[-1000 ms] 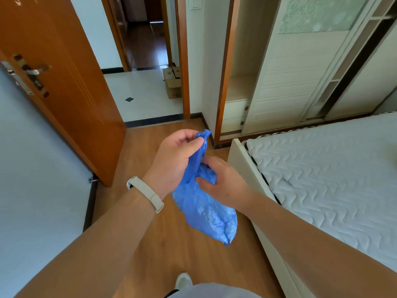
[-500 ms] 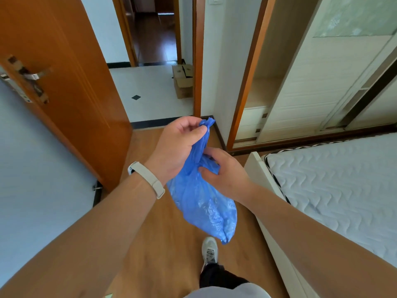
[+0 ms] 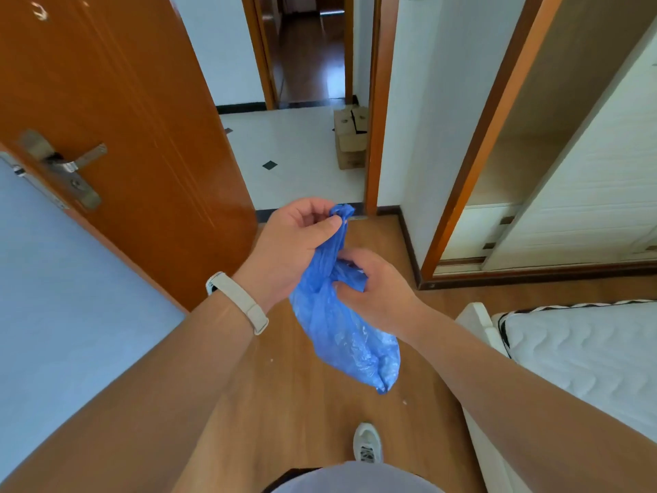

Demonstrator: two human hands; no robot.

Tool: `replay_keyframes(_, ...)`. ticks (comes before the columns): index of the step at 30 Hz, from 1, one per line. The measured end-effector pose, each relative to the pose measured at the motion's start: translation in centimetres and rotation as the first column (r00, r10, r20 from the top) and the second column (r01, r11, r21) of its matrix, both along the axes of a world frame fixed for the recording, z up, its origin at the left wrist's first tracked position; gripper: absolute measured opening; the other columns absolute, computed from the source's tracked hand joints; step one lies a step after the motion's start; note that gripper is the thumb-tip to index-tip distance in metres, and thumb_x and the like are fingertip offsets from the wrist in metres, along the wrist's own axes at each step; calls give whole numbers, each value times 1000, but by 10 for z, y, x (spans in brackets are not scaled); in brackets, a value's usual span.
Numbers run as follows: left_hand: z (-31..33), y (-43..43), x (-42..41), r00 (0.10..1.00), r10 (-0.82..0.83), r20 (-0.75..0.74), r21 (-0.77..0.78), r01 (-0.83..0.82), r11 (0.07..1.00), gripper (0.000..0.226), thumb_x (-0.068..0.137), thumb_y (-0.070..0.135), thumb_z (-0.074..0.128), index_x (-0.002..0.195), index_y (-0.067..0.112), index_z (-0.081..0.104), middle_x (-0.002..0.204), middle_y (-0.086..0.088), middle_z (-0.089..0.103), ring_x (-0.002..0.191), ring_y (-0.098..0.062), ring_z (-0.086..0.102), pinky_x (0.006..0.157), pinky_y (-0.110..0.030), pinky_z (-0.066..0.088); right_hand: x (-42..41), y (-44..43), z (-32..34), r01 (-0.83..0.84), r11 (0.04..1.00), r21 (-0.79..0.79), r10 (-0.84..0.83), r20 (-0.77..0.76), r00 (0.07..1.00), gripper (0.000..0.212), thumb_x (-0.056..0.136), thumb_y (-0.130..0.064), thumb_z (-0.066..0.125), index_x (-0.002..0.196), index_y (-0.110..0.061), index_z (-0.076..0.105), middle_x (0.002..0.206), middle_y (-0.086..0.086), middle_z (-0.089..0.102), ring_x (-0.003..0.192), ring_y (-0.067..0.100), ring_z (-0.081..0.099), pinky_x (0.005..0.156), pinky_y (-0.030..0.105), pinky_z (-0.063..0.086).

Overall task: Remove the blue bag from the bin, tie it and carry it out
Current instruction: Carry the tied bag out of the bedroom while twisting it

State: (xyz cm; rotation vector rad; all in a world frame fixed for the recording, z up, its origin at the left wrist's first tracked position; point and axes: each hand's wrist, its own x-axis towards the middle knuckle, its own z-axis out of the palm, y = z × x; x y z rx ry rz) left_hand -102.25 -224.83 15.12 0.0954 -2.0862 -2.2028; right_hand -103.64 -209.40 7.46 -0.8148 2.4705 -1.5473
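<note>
From the head view, the bag [image 3: 341,329] hangs in the air between the two hands, above the floor [image 3: 284,403] and just short of the doorway [image 3: 302,154]. The left hand [image 3: 295,243] is clenched on the bag's gathered neck, whose twisted tip pokes out above the thumb; the right hand [image 3: 373,290], just below and right of the bag's neck, grasps a second bunch of blue film near the bag's shoulder. The bag's body sags below both hands, crinkled and lightly filled. No bin shows anywhere, so the removal step looks done. The tying seems to be in hand: two strands are held apart, but whether a knot is already closed cannot be told, since the fingers cover the crossing. Carrying out is partly under way by the look of it: a shoe [image 3: 368,443] is planted on the floor below the bag, the open door [image 3: 124,137] stands left of the bag, and the tiled hall with a box [image 3: 350,137] lies beyond it. A bed [image 3: 586,350] sits right of the bag. Left to do: finish or tighten the knot, then pass through the doorway.
</note>
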Motion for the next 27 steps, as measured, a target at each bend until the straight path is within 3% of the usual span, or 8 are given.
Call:
replay_keyframes(4,5,-8,-42,999,44,5,39,-44,998,8,82,8,65,82,15,67,82,-10,64,76,-21,61,77,-38,51,-52,-11,3,-55,998,24,56,-21,998,34,83,-22,58,114,-36,56,105,-12,64,99,4,58,84,26,47)
replay_keyframes(7,9,-15,-72,998,55,4,8,-55,998,11,87,4,62,84,13,66,81,-9,64,77,-22,61,77,-37,53,-80,-21,2,-23,1000,16,24,-30,999,33,85,-24,56,115,-38,56,105,-15,65,99,6,60,84,34,51)
replay_keyframes(11,9,-33,-112,999,49,-23,6,-48,999,8,85,4,62,86,11,66,81,-10,64,75,-19,63,73,-32,54,-119,-36,3,5,1000,-6,-6,-51,999,32,84,-29,56,112,-43,54,105,-17,64,100,1,59,83,25,48)
replay_keyframes(13,6,-44,-131,999,31,-25,12,-31,999,10,84,5,62,82,14,66,78,-7,65,71,-16,63,70,-29,53,-139,-46,1,18,1000,9,-17,-45,999,35,83,-28,56,117,-37,55,107,-14,64,101,3,59,86,29,49)
replay_keyframes(22,-10,-120,-246,999,-35,-13,25,35,999,8,75,17,67,76,24,70,83,-11,65,79,-22,61,78,-38,52,-241,-119,-2,82,996,40,-79,-64,995,33,84,-23,58,111,-42,56,103,-13,66,95,4,60,82,26,50)
replay_keyframes(27,-8,-174,-317,995,-97,-5,56,97,994,8,75,17,68,77,24,71,81,-8,66,80,-21,61,80,-39,52,-305,-173,-4,155,987,50,-150,-87,985,34,82,-27,58,111,-45,53,101,-24,63,95,-1,59,78,17,46)
